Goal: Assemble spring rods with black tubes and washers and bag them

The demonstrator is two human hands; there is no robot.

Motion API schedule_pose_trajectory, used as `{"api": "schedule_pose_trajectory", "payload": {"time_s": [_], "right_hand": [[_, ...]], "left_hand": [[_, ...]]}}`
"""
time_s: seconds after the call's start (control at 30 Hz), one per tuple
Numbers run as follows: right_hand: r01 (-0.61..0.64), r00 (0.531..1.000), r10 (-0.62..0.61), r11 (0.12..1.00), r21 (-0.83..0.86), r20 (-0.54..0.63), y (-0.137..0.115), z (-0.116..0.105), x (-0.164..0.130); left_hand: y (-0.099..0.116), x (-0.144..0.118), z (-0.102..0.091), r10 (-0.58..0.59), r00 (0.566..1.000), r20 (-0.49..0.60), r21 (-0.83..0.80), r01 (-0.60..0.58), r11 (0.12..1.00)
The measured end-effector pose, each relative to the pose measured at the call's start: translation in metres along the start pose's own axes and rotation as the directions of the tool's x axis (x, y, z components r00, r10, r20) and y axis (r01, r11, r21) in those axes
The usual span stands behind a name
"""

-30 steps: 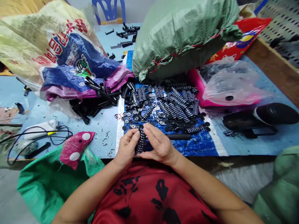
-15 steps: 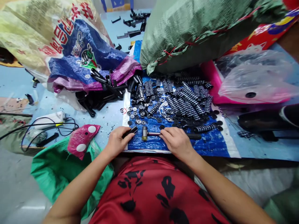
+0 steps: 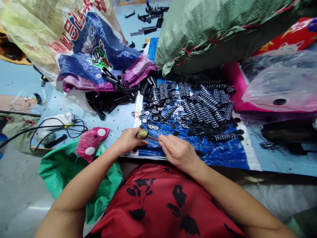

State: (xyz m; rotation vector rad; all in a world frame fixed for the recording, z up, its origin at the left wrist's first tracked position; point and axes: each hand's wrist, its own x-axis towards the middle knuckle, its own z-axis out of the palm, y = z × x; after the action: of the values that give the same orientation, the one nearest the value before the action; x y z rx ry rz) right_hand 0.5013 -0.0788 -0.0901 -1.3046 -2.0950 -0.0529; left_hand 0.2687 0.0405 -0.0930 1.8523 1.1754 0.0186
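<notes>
The left hand (image 3: 128, 140) is closed around a black stacked piece, which it holds near the table edge; just above its fingers sits the yellowish head of a small hammer (image 3: 143, 134); the hammer's thin shaft runs right, slightly downward, into the right hand (image 3: 177, 152), which grips it; loose black washers (image 3: 151, 117) lie just beyond both hands on the blue tarp (image 3: 223, 153).

Small hammer (image 3: 146, 135): off blue tarp (image 3: 223, 152), now raised in right hand (image 3: 177, 152); head at left hand (image 3: 128, 140). Washer stack: gone from hands.
</notes>
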Motion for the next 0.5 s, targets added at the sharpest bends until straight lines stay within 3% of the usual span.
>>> {"api": "schedule_pose_trajectory", "payload": {"time_s": [0.1,0.2,0.27,0.37,0.43,0.47,0.5], "right_hand": [[0.169,0.981,-0.147,0.966,0.196,-0.125,-0.008,0.0,0.003],[0.185,0.981,-0.194,0.967,0.176,0.033,-0.015,0.008,0.002],[0.162,0.972,-0.181,0.978,0.129,0.148,-0.016,0.013,0.0],[0.18,0.974,-0.202,0.964,0.195,0.102,-0.007,0.011,-0.007],[0.159,0.986,-0.166,0.964,0.212,0.017,0.007,0.005,-0.016],[0.132,0.991,-0.132,0.974,0.184,-0.012,0.016,0.002,-0.021],[0.1,0.995,-0.098,0.986,0.134,-0.019,0.024,-0.001,-0.026]], "left_hand": [[-0.001,0.008,-0.005,0.018,0.998,0.061,-0.022,-0.017,1.0],[0.007,0.016,-0.004,-0.004,0.995,0.096,-0.012,0.005,1.0],[0.015,0.016,-0.002,-0.018,0.996,0.089,0.086,0.011,0.996],[0.022,-0.002,-0.015,0.001,0.999,0.048,0.229,-0.011,0.973],[0.017,-0.028,-0.039,0.004,0.99,0.143,0.24,-0.038,0.97],[0.012,-0.043,-0.054,-0.004,0.967,0.255,0.222,-0.054,0.974],[0.007,-0.057,-0.07,-0.037,0.892,0.45,0.177,-0.048,0.983]]}}
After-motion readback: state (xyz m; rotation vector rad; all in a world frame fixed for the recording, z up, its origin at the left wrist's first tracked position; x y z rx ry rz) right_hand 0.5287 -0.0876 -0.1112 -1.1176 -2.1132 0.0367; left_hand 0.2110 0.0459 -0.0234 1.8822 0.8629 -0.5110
